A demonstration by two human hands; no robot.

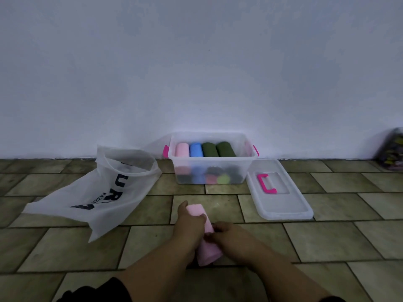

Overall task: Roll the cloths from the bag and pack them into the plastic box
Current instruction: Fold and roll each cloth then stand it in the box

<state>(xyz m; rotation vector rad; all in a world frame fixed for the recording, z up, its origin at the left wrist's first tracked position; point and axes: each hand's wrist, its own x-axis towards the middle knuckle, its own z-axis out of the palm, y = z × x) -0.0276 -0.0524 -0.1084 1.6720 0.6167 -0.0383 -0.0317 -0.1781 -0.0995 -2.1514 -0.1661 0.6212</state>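
A rolled pink cloth lies on the tiled floor in front of me. My left hand grips its far part, thumb and fingers curled round the roll. My right hand pinches the roll's middle from the right side. The clear plastic box stands by the wall and holds rolled cloths: pink, blue and two dark green on top, more below. The white translucent bag lies open-mouthed on the floor to the left.
The box's clear lid with a pink handle lies on the floor right of the box. A dark patterned object sits at the far right by the wall. A white wall runs behind everything.
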